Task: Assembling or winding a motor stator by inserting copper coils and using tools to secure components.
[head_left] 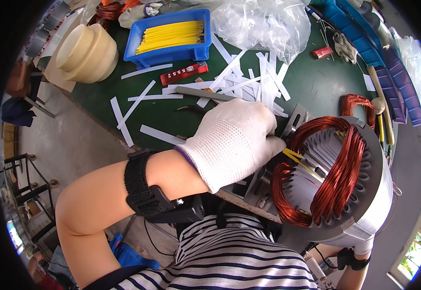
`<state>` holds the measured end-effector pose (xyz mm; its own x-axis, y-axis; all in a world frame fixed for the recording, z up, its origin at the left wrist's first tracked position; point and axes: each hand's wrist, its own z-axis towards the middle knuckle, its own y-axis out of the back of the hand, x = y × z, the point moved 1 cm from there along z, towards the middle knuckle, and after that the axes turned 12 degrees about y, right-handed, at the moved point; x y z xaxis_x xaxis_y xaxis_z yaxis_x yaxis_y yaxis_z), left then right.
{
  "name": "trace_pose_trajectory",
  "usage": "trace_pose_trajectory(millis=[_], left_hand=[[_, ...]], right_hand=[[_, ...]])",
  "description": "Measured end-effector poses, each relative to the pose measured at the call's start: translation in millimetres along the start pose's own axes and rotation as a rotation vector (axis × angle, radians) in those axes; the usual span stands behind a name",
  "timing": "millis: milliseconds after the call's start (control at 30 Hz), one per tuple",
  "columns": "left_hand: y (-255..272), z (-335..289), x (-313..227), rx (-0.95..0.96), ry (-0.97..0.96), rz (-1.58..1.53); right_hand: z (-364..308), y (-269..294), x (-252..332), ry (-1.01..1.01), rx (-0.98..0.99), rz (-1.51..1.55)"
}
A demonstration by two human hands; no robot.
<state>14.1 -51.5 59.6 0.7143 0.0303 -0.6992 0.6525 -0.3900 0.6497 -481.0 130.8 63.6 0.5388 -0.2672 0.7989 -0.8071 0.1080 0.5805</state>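
My left hand [239, 135], in a white knit glove, reaches over the bench with its fingers closed. Its fingertips pinch the ends of thin yellow sleeves [293, 155], which run into the bore of a motor stator [382, 193]. Thick loops of copper winding wire [338, 179] arch out of the stator's slots, and white paper liners [319, 150] stand in the slots around the bore. My right hand [363, 246], also gloved, is at the stator's near right side; the stator hides its fingers.
A blue bin [167, 60] holds yellow sleeves. White paper strips [249, 79] lie scattered on the green bench [94, 104], with a red box cutter [184, 73] among them. Clear plastic bags [263, 26] lie behind. A cream stepped cylinder [87, 53] stands left; a mallet [378, 105] lies right.
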Motion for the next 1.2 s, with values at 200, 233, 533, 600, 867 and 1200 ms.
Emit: trace_pose_trajectory(millis=[200,233,533,600,867,1200], left_hand=[[-2.1,3.5,-0.2,0.008,0.0,0.021],[-2.9,4.8,-2.0,-0.005,-0.023,0.046],[15.4,30.3,-15.0,0.117,-0.099,0.161],[16.5,30.2,-13.8,0.161,-0.124,0.169],[3.5,11.7,-1.7,0.132,-0.051,-0.003],[-4.1,13.6,-9.6,-0.093,-0.134,0.147]], right_hand=[[13.5,-4.4,57.8,-0.063,0.248,-0.395],[22.5,-20.3,94.7,-0.043,0.531,-0.973],[25.5,-8.9,67.5,0.133,0.363,-0.89],[26.6,-10.9,68.8,-0.004,0.391,-0.821],[11.0,-18.4,33.3,0.292,0.126,-0.575],[23.8,-63.1,108.2,0.595,0.144,-0.708]])
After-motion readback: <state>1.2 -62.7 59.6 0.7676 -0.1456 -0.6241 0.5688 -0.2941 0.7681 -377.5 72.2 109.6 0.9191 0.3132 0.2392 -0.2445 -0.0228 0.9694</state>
